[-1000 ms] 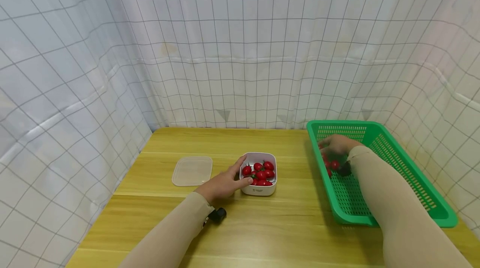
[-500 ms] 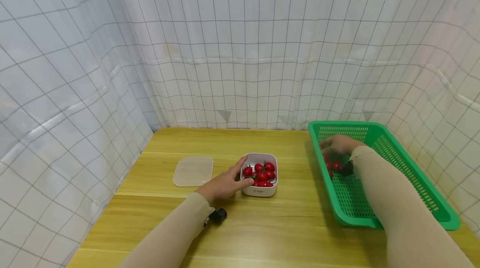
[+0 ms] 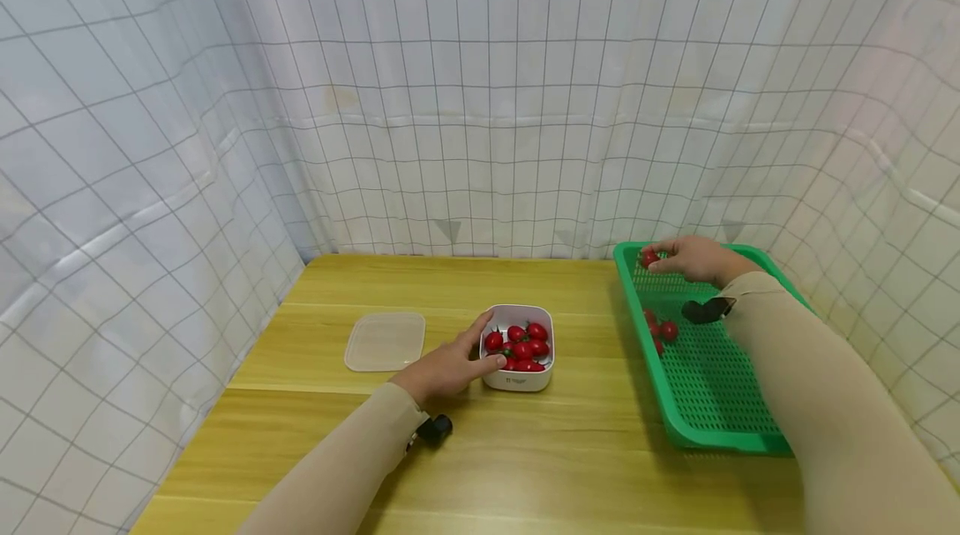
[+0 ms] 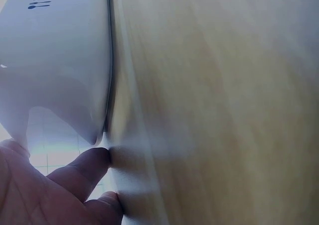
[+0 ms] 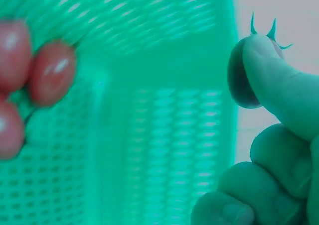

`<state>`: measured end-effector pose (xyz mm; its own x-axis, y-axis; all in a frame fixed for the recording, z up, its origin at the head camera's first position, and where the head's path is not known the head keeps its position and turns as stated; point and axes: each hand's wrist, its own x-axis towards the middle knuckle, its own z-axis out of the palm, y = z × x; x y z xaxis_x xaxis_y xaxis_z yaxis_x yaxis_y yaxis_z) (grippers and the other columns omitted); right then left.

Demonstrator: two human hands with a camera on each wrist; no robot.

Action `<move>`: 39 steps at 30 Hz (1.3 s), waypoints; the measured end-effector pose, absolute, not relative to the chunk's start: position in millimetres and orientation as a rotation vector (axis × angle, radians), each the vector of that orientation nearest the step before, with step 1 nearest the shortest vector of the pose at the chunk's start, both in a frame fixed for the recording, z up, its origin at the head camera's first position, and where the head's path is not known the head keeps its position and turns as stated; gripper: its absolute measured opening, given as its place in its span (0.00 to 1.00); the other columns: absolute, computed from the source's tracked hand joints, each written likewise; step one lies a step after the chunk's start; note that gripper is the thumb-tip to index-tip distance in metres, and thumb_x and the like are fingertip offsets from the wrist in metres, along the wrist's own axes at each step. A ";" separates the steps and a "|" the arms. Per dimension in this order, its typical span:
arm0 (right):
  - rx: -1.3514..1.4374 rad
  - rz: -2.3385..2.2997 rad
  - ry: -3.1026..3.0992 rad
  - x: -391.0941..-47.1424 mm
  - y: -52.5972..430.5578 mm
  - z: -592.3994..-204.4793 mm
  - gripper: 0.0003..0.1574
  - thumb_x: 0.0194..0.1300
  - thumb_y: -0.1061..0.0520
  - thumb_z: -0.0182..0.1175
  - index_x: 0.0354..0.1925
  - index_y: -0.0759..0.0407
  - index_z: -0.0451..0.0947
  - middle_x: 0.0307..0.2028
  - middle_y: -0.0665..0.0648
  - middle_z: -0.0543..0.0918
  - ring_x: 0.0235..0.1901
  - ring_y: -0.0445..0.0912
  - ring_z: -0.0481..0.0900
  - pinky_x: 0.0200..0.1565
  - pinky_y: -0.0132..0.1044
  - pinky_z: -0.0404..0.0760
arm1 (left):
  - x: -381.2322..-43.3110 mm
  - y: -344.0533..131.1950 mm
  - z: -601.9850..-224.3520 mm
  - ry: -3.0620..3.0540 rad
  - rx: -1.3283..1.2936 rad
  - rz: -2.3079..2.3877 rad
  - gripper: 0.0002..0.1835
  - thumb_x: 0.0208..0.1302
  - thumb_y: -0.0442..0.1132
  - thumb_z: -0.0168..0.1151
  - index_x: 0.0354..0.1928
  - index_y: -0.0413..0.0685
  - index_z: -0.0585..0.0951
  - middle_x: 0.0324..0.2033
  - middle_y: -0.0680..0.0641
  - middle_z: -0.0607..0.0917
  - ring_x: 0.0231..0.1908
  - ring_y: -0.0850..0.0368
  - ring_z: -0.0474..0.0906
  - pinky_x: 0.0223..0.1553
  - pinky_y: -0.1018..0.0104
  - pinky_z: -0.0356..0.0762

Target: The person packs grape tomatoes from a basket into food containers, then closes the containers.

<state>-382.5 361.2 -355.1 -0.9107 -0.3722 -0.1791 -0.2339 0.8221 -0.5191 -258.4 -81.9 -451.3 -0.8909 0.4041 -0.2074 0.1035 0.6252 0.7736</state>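
Note:
My left hand (image 3: 444,368) holds the left side of a small white container (image 3: 517,381), thumb at its front rim and index finger towards the back corner. Several red cherry tomatoes (image 3: 522,349) with green stems lie inside it. In the left wrist view, fingertips (image 4: 97,158) rest by the container's lower corner, close to the tabletop. My right hand (image 3: 701,258) pinches one cherry tomato (image 5: 241,75) between thumb and fingers, stem end up, over the back of the green basket (image 3: 667,410). Several more tomatoes (image 3: 667,331) lie along the basket's left side.
A flat translucent lid (image 3: 386,342) lies on the wooden table (image 3: 480,460), left of the container. White grid-patterned curtains (image 3: 517,118) enclose the back and both sides. The basket's raised rim stands between the right hand and the container.
My right hand has risen from the tomatoes at the basket's left side and moved back, with a cherry tomato now in its fingers. The left hand stays at the container.

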 end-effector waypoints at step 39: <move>-0.910 -0.737 2.510 -316.3 187.5 -328.4 0.28 0.72 0.53 0.69 0.68 0.47 0.82 0.20 0.47 0.70 0.19 0.43 0.63 0.26 0.33 0.66 | -259.4 -83.5 -452.3 2.512 0.417 1.100 0.49 0.73 0.69 0.57 0.86 0.74 0.43 0.83 0.44 0.59 0.80 0.37 0.57 0.78 0.35 0.57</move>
<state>-316.3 187.5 -328.4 -0.7231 -0.6718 -0.1606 -0.4784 0.6549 -0.5851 -259.4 -83.5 -452.3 -0.8896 0.4056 -0.2098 0.1208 0.6521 0.7484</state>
